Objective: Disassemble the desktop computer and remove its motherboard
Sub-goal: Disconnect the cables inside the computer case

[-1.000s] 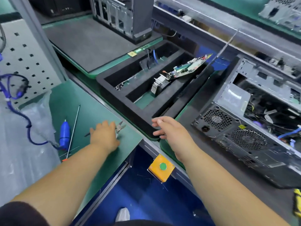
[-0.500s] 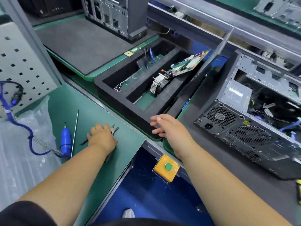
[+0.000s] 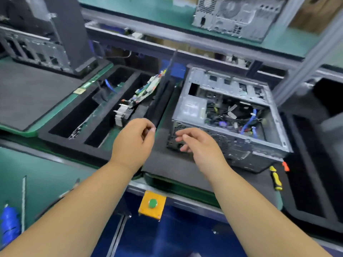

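The open desktop case (image 3: 232,117) lies on its side on a dark mat, with loose cables and blue leads showing inside; the motherboard is hidden under them. My left hand (image 3: 133,141) hovers just left of the case's rear corner, fingers loosely curled and holding nothing. In front of the case's rear fan grille is my right hand (image 3: 200,145), its fingers relaxed and spread, touching nothing that I can see.
A black foam tray (image 3: 61,127) on the left holds a circuit board with a heatsink (image 3: 141,101). A yellow-handled screwdriver (image 3: 276,180) lies right of the case. Below are a yellow button box (image 3: 152,203), a blue power screwdriver (image 3: 9,223) and a metal rod (image 3: 23,201).
My left hand has come off the pliers on the green mat and moved up and right to the case. The view has swung right, and my right hand is nearer the case.
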Motion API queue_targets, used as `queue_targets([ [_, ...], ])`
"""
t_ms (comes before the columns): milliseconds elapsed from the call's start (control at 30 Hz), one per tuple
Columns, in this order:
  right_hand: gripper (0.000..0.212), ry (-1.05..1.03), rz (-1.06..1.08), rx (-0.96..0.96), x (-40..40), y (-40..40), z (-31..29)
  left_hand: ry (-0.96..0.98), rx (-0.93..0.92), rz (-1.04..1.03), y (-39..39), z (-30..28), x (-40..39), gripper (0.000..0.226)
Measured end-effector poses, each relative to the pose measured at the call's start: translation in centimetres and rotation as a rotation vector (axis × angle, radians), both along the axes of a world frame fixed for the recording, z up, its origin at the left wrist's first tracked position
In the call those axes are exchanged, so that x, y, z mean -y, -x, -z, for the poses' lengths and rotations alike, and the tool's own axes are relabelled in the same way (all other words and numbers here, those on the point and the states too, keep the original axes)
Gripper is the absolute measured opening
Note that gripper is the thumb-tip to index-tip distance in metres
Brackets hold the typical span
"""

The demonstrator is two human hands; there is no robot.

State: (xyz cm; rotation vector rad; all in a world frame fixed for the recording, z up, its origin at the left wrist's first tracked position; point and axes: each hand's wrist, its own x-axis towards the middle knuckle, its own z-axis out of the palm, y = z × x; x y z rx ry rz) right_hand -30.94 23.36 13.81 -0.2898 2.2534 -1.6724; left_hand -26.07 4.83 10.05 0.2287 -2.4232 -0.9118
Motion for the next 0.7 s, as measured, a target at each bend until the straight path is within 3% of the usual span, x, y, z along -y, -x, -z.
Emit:
queue_targets([
  [367, 0.026, 0.051, 0.217, -0.142, -12.8, 5.9, -1.6, 0.021, -0.024, 0.288, 8.1, -2.9, -11.4, 0.007],
  [700, 0.019, -0.092, 0.196, -0.244, -19.1, 12.1, -2.9, -0.012, 0.08, 0.275, 13.3, -5.5, -18.4, 0.015],
])
